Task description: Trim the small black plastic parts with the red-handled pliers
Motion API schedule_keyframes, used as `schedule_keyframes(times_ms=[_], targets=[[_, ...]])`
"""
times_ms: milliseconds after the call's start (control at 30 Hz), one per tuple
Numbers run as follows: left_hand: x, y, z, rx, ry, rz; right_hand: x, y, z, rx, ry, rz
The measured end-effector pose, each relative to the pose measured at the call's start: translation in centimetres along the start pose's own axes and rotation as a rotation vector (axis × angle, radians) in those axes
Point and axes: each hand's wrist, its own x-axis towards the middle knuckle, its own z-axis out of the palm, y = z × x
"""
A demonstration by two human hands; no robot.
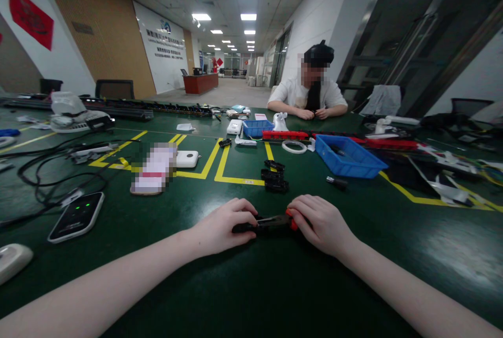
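The black part (pixel 273 222) is slim and dark with a bright red end (pixel 292 219), lying crosswise between the hands, over or on the green table (pixel 220 296); the left hand (pixel 236 222) grips its black end, the right hand (pixel 320 222) clasps the red

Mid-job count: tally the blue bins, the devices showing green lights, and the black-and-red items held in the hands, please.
Blue bins: 2 (small bin, large bin)
Green-lit device: 1
Black-and-red item: 1, held by left hand and right hand
Total: 4
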Motion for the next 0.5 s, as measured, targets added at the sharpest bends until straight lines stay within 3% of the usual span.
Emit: schedule_keyframes(times_ms=[500], targets=[[-0.03,-0.06,0.13,0.040,-0.005,0.034,-0.05,-0.03,0.04,-0.028,0.044,-0.081]])
